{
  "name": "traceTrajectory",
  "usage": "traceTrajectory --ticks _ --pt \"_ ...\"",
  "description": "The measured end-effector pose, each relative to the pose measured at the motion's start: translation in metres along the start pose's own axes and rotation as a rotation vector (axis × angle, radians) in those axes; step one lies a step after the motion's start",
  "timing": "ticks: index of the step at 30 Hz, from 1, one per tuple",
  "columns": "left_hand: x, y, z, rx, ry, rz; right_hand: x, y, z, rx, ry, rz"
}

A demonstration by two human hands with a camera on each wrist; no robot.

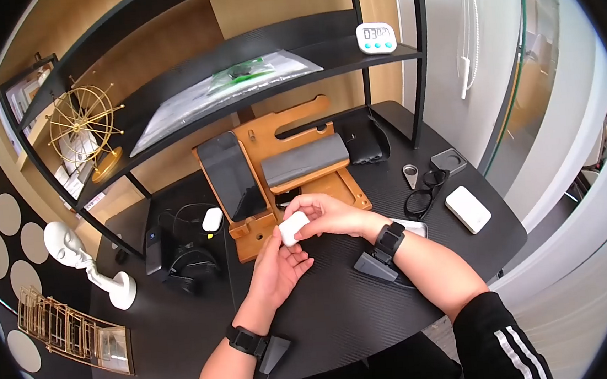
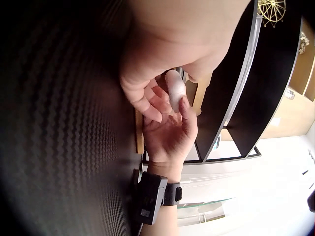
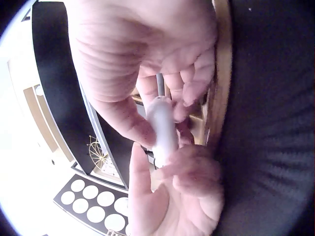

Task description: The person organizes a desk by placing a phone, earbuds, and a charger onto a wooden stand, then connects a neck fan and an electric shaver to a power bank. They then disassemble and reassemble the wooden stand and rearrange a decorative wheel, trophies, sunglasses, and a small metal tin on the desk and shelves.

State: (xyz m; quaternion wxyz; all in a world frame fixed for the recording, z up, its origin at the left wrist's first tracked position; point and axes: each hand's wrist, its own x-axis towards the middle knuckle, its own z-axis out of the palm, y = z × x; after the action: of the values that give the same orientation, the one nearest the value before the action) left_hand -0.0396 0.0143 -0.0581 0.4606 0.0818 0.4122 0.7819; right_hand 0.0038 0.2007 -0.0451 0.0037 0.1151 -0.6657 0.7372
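A small white rounded case (image 1: 294, 229), like an earbud case, is held between the two hands over the black desk. My right hand (image 1: 330, 216) pinches it with the thumb on one side and fingers on the other. From below, my left hand (image 1: 276, 270) steadies its lower end with thumb and fingertips, the other fingers loosely curled. The right wrist view shows the case (image 3: 163, 130) edge-on, a thin grey rod-like piece (image 3: 160, 84) lining up with its top. In the left wrist view the case (image 2: 175, 91) appears between both hands' fingers.
Behind the hands, a wooden stand (image 1: 254, 236) carries a phone (image 1: 231, 174) and a grey glasses case (image 1: 305, 161). Black glasses (image 1: 422, 198) and a white box (image 1: 468, 210) lie right. Headphones (image 1: 192, 266) and a white bust (image 1: 73, 254) are left. A shelf (image 1: 343, 61) spans the back.
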Motion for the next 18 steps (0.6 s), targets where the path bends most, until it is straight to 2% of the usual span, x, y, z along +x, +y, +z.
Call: traceTrajectory --ticks 1,4,5,9,11,14,18 --pt "-0.001 -0.001 0.000 0.028 -0.020 0.026 0.001 0.005 0.000 -0.026 -0.073 -0.054" --pt "-0.002 -0.002 0.003 0.066 -0.026 0.073 0.003 0.009 -0.001 0.013 -0.073 -0.053" --pt "-0.003 -0.001 0.002 0.033 -0.046 0.056 0.002 0.008 -0.003 -0.036 -0.059 0.008" --pt "-0.005 -0.001 0.003 0.077 -0.048 0.068 -0.003 -0.002 -0.003 -0.031 -0.062 0.036" --pt "-0.006 -0.001 0.005 0.097 -0.082 0.082 -0.006 -0.010 -0.004 0.019 -0.059 0.116" --pt "-0.006 0.000 0.005 0.079 -0.135 0.087 -0.009 -0.017 -0.005 0.091 -0.031 0.147" --pt "-0.007 -0.003 0.005 0.088 -0.112 0.112 -0.009 -0.017 -0.009 0.146 -0.008 0.186"
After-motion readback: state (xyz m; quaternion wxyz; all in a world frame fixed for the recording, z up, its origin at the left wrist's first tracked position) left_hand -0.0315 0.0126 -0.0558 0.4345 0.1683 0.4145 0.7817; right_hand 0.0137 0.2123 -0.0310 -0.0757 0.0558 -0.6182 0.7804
